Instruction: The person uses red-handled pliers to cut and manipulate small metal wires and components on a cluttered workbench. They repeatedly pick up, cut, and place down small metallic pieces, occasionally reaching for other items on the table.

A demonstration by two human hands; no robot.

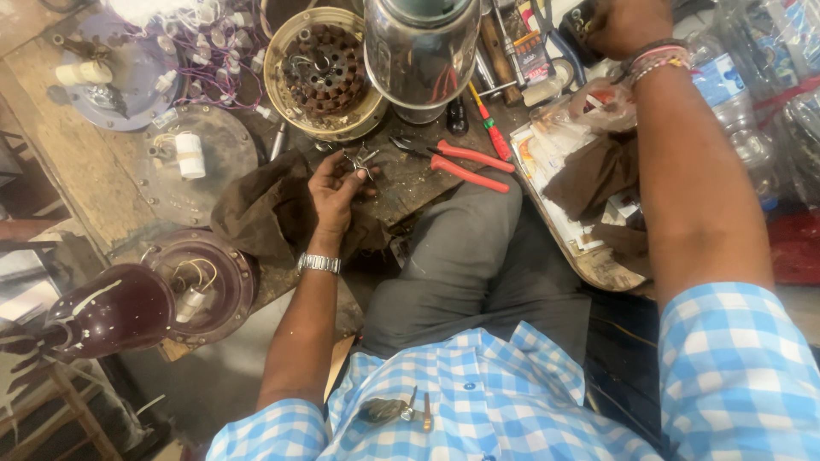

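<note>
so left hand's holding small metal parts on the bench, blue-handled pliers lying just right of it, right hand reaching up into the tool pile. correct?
One thing is off: the pliers have red handles, not blue, as the head view shows. The rest holds: the left hand holds small metal parts over the bench, the pliers lie just right of it, and the right hand reaches up into the tool pile.

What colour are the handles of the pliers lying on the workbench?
Red-orange. The pliers lie beside the left hand, seen clearly in the head view.

Even daylight, soft shadows, wide-angle edge distortion
</note>
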